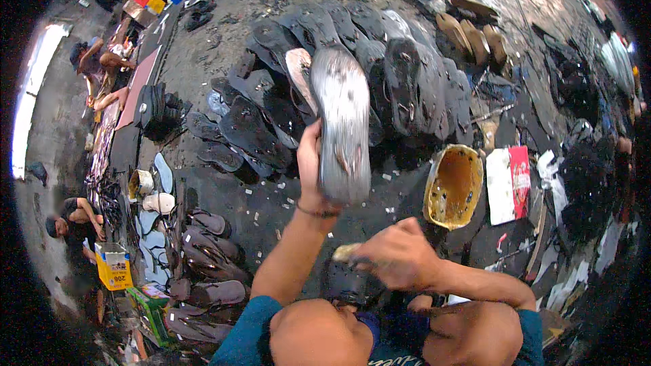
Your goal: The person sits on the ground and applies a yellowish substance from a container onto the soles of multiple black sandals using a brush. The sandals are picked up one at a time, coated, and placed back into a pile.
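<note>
My left hand [310, 166] is raised in front of me, its fingers wrapped around the edge of a shoe sole [344, 105]. The sole stands nearly upright, with a wet-looking, shiny grey surface. Closer to my lap, my right hand [401, 254] is closed on a brush whose yellowish, glue-crusted head [347, 253] points left, apart from the sole. Right of the sole sits a yellow-crusted glue container [441, 221] with amber residue inside. Many dark sandals [254, 129] lie overlapping in an arc beyond my left hand; a pinkish sole [300, 74] shows among them.
Brown soles [468, 37] lie at the far right. A red and white box [508, 185] is beside the glue container. To my left are stacked dark sandals [210, 251], blue-grey cut pieces [152, 247] and a yellow box [113, 266]. Other people [78, 220] sit at far left.
</note>
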`<state>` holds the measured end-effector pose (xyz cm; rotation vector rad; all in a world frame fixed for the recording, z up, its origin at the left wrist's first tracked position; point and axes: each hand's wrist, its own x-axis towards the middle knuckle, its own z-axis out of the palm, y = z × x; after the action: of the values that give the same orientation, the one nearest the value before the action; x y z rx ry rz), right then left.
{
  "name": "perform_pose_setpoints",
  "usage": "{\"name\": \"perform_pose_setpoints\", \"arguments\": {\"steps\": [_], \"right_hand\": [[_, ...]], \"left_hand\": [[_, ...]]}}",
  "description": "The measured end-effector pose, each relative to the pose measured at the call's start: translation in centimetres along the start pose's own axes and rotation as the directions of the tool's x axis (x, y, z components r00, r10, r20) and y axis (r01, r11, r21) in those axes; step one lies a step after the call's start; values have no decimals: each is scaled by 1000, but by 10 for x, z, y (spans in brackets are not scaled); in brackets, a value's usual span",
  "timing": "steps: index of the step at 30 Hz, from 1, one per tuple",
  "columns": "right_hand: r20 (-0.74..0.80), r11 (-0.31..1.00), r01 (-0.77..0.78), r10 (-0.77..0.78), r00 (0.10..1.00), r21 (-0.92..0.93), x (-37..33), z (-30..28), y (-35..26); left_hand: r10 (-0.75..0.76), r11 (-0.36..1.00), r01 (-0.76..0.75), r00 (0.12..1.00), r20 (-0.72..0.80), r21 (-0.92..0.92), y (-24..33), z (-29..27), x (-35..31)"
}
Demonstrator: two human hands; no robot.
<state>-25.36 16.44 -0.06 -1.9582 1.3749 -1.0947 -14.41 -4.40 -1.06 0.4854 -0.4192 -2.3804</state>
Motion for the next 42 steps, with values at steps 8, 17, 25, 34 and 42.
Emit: {"name": "perform_pose_setpoints", "arguments": {"steps": [8, 17, 25, 34, 42], "right_hand": [[-271, 909, -416, 407, 872, 27, -23, -14, 13], [-633, 701, -649, 365, 682, -295, -102, -49, 117], [-704, 508, -708, 248, 666, -491, -111, -83, 123], [-380, 605, -768, 674, 634, -208, -132, -69, 82], [-343, 476, -844, 772, 535, -247, -126, -60, 68]], "left_hand": [[676, 565, -574, 734, 66, 592, 133, -18, 143], [567, 702, -170, 720, -399, 691, -13, -141, -109], [915, 378, -123, 199, -350, 918, 61, -253, -184], [653, 754, 39, -157, -741, 656, 254, -417, -206], [811, 568, -134, 261, -524, 812, 142, -222, -237]]}}
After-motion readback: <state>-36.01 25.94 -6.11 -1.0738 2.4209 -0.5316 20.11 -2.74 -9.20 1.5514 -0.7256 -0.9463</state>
